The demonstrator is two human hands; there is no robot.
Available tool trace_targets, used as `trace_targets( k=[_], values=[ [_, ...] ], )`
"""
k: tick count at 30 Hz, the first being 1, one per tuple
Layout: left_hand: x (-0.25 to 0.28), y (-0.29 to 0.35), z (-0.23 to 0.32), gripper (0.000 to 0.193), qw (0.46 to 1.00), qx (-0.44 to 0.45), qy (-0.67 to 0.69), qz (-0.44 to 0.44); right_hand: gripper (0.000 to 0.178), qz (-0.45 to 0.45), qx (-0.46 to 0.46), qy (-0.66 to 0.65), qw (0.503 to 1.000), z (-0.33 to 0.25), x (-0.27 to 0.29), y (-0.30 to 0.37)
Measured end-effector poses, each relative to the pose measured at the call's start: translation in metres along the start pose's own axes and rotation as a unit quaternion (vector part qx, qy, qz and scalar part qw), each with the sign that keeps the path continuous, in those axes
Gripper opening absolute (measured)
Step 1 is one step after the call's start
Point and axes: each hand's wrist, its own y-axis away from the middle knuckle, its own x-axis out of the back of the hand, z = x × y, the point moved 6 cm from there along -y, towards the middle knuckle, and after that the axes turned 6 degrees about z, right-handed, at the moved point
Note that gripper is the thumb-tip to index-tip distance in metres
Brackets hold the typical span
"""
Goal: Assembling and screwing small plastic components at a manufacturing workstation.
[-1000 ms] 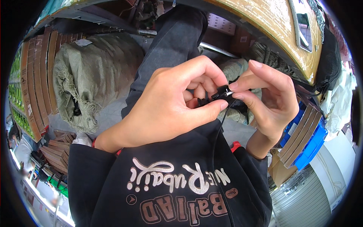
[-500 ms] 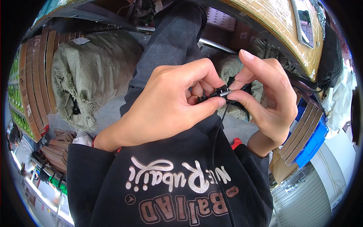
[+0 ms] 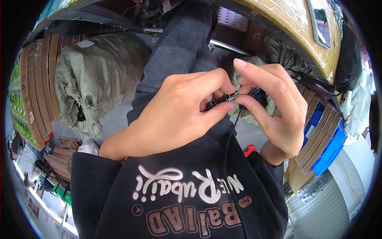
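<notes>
Around the person I am watching from afar, a crowded workroom spreads over a grey floor (image 3: pixel 256 134). Along the upper right I have a worktop (image 3: pixel 290 24) with a shiny surface, a flat screened device (image 3: pixel 320 28) lying near its right end. To the left slumps a bulky grey-green sack (image 3: pixel 107 71); to the right is a blue bin (image 3: pixel 333 149), with cardboard (image 3: pixel 312 137) in it or against it, I cannot tell which.

Nearer, above the lap, I see both hands raised clear of the worktop. The left hand (image 3: pixel 179 103) has thumb and forefinger drawn narrow on a small black piece (image 3: pixel 213 104), largely hidden in its grasp. The right hand (image 3: pixel 278 107) lifts its forefinger away, while its thumb and a curled finger pinch a tiny metal part (image 3: pixel 232 97) right against that piece. A thin black cable (image 3: pixel 227 147) hangs below.

I judge the step in hand to be lining up metal part and black piece; the next move calls for a steady left grip and a light, exact right pinch.
</notes>
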Motion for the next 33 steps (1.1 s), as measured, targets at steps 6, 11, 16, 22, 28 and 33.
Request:
trace_targets(
  k=[6, 11, 16, 22, 28, 33],
  values=[
    [-0.001, 0.0, -0.002, 0.017, 1.0, -0.015, -0.021, -0.009, 0.047, -0.001, 0.011, 0.012, 1.0, -0.003, -0.004, 0.003],
    [-0.002, 0.001, 0.0, 0.016, 0.999, -0.036, -0.037, -0.006, 0.039, -0.01, -0.006, 0.058, 0.998, -0.003, -0.007, 0.008],
    [0.001, 0.001, -0.008, 0.022, 0.996, 0.068, 0.056, -0.034, 0.024, -0.017, -0.047, 0.028, 0.998, 0.007, -0.008, 0.013],
    [0.002, 0.002, -0.018, 0.034, 0.99, 0.107, 0.068, -0.055, 0.015, -0.031, -0.113, -0.01, 0.993, 0.018, -0.015, 0.01],
    [0.01, 0.0, -0.018, 0.041, 0.993, 0.092, 0.004, -0.073, 0.016, -0.055, -0.094, -0.076, 0.991, 0.022, -0.018, 0.006],
    [0.015, -0.012, -0.04, 0.042, 0.977, 0.068, 0.087, -0.184, 0.015, -0.012, -0.04, -0.08, 0.996, 0.024, -0.012, 0.008]
  ],
)
